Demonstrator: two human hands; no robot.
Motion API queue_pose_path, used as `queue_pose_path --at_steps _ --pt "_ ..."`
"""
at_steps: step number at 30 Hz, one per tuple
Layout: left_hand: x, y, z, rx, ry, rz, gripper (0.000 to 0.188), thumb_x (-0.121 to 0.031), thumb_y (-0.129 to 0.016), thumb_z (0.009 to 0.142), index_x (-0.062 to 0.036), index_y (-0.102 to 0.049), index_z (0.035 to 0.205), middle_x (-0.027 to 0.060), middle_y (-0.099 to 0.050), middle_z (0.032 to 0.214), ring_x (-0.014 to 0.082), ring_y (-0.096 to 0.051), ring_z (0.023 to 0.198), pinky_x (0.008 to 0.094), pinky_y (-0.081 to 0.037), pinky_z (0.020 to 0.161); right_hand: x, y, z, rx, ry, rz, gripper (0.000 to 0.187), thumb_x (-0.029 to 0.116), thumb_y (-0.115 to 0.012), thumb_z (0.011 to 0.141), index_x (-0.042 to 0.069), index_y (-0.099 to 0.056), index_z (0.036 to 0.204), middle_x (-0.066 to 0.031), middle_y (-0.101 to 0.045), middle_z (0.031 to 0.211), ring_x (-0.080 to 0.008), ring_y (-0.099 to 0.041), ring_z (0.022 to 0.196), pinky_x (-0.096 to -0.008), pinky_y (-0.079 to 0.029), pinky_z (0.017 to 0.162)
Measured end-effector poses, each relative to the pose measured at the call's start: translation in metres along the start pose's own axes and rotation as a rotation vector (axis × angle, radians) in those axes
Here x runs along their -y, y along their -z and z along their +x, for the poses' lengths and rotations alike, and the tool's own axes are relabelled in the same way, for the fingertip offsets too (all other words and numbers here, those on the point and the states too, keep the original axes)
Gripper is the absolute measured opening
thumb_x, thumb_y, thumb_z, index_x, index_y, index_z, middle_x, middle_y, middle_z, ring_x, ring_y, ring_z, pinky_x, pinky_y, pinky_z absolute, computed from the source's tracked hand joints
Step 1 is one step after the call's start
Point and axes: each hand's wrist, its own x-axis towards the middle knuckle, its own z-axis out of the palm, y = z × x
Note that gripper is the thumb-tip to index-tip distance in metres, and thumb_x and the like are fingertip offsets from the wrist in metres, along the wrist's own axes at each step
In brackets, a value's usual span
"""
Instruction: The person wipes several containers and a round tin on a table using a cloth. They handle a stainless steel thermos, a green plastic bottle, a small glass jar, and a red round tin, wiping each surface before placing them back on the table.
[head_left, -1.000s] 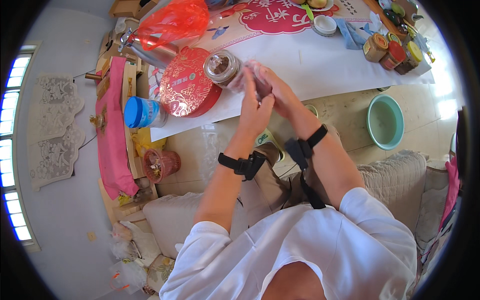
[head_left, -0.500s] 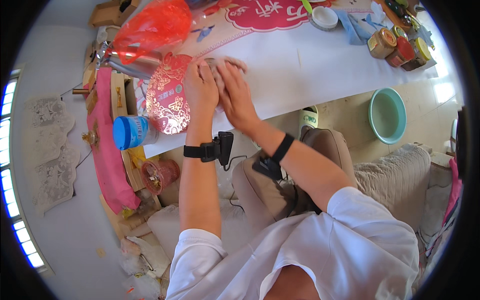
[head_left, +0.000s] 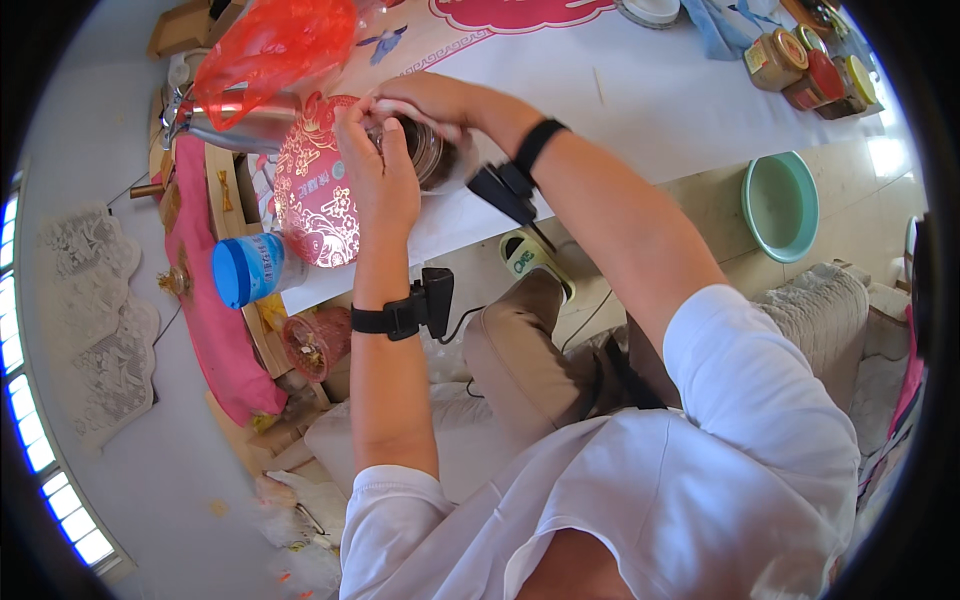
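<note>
Over the white table, a clear glass jar (head_left: 432,158) with dark brown inside shows between my two hands. My left hand (head_left: 382,170) is closed against the jar's left side, thumb up along it. Bent over from the far side, my right hand (head_left: 432,98) curls round the jar's top, its fingertips partly hidden and a little blurred. Whether the jar has a lid on, I cannot tell. Just left of my left hand lies a round red board with gold flower patterns (head_left: 318,190).
A blue-lidded tub (head_left: 247,268) stands at the table's left edge. Behind are a red plastic bag (head_left: 275,55) and a metal pot (head_left: 240,122). Several jars (head_left: 810,80) and a blue cloth (head_left: 715,30) sit far right. A green basin (head_left: 780,205) stands on the floor.
My right hand has swung from the jar's near right side over to its far side, elbow out. More of the glass jar shows now. My left hand stays at the jar.
</note>
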Motion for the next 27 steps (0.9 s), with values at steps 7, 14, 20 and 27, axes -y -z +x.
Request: queue_pose_path --at_steps 7,14,20,27 --pt "-0.004 -0.010 0.002 -0.052 0.055 0.098 0.042 -0.025 -0.052 0.101 0.0055 -0.049 0.130 0.0281 -0.052 0.132 0.0452 -0.046 0.126 0.0509 -0.031 0.113 -0.051 -0.063 -0.070 -0.721 0.597 -0.169 0.044 0.011 -0.057 0.097 0.002 -0.051 0.139 -0.0210 -0.058 0.133 -0.0388 -0.051 0.129 -0.0446 -0.038 0.111" --pt "-0.021 0.017 0.002 0.283 0.352 -0.025 0.065 -0.036 -0.055 0.100 0.0063 -0.039 0.147 0.0304 -0.042 0.149 0.0408 -0.038 0.143 0.0439 -0.032 0.116 -0.050 -0.053 -0.094 -0.731 0.595 -0.270 0.055 0.013 -0.061 0.087 0.005 -0.050 0.140 -0.0213 -0.055 0.136 -0.0407 -0.050 0.128 -0.0460 -0.041 0.107" --pt "-0.010 0.053 0.033 0.584 -0.413 0.383 0.053 -0.037 -0.059 0.099 -0.0038 -0.052 0.139 0.0238 -0.050 0.145 0.0369 -0.045 0.139 0.0409 -0.037 0.114 -0.021 0.006 -0.094 -0.272 -0.112 0.109 0.049 0.032 -0.035 0.103 0.009 -0.047 0.145 -0.0074 -0.070 0.093 -0.0161 -0.068 0.083 -0.0301 -0.052 0.087" --pt "0.014 0.014 0.021 0.426 -0.318 -0.097 0.033 -0.026 -0.058 0.100 -0.0016 -0.052 0.123 0.0235 -0.052 0.142 0.0389 -0.052 0.128 0.0425 -0.040 0.109 -0.019 0.017 -0.051 -0.313 -0.007 0.006 0.059 0.049 -0.028 0.106 0.006 -0.052 0.140 -0.0137 -0.070 0.110 -0.0177 -0.069 0.092 -0.0305 -0.053 0.086"
